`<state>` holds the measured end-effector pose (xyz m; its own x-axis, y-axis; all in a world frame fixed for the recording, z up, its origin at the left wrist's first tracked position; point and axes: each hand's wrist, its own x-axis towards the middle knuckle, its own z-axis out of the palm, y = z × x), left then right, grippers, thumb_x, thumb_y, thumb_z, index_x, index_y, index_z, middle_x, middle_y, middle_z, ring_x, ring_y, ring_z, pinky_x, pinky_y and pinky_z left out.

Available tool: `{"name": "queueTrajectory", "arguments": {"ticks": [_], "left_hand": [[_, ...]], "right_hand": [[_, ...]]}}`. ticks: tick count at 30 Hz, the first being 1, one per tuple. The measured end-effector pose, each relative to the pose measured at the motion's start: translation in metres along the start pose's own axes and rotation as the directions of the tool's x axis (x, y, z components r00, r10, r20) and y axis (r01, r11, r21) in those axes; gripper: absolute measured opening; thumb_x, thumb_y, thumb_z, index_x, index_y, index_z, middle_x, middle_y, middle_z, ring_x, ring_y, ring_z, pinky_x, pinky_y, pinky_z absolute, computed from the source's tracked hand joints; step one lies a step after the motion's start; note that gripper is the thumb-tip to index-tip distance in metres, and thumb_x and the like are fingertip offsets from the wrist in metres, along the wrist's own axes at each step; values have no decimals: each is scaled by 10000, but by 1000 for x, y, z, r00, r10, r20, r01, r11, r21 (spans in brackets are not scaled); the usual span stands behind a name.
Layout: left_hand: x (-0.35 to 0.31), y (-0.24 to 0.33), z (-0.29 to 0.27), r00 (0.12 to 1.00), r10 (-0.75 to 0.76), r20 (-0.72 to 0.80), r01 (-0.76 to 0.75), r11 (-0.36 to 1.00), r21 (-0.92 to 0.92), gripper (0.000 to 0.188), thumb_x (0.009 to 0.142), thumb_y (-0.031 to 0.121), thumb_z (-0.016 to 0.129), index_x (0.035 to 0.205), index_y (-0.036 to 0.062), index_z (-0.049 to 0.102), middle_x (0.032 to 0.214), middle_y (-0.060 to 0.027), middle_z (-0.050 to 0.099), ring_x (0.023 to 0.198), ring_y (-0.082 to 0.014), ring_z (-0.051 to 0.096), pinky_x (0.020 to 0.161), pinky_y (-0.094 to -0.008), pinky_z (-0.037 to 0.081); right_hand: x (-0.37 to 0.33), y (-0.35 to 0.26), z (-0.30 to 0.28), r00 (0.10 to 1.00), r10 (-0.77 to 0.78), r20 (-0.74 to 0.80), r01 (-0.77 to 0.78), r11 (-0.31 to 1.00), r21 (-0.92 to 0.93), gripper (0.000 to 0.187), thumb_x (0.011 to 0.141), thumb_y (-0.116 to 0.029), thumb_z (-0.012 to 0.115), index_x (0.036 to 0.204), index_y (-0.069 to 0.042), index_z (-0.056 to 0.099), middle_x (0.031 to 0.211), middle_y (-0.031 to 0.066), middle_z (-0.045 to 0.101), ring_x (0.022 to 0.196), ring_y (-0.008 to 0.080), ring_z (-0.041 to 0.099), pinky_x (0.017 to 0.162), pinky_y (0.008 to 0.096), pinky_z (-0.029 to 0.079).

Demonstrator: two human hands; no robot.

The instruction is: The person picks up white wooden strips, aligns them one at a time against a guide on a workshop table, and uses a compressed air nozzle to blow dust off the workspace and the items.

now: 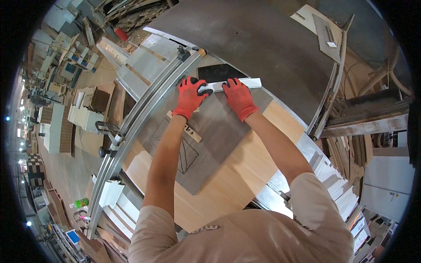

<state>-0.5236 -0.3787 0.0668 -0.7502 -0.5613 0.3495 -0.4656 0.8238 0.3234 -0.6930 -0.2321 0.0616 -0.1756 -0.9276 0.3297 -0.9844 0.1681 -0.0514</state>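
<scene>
My left hand (190,95), in a red glove with black fingertips, grips the left end of a narrow white strip (253,83). My right hand (239,97), gloved the same way, is closed over the strip's middle, and its right end sticks out past the fingers. The strip lies crosswise over the far part of a grey-brown board (215,140) marked with black drawn lines. Just beyond it is a black flat piece (217,72). Below my left hand, a small wooden block (192,133) with dark marks rests on the grey-brown board.
Under the grey-brown board lies a pale wood panel (237,179). A metal rail (151,94) with a clamp-like handle (112,131) runs along the left. Beyond stretches a large dark tabletop (245,35). White strips (335,184) are stacked at the right; board offcuts (90,107) stand at the left.
</scene>
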Motion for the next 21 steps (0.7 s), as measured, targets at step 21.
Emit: {"name": "queueTrajectory", "arguments": {"ticks": [21], "left_hand": [[3, 6, -6, 997, -46, 62, 44, 998, 39, 464, 676, 311, 851, 1096, 286, 656, 1174, -102, 546, 1166, -349, 501, 967, -502, 389]], "right_hand": [[-1, 7, -21, 983, 33, 182, 8, 976, -218, 364, 877, -153, 602, 1237, -122, 643, 1229, 134, 557, 1124, 357, 559, 815, 431, 550]]}}
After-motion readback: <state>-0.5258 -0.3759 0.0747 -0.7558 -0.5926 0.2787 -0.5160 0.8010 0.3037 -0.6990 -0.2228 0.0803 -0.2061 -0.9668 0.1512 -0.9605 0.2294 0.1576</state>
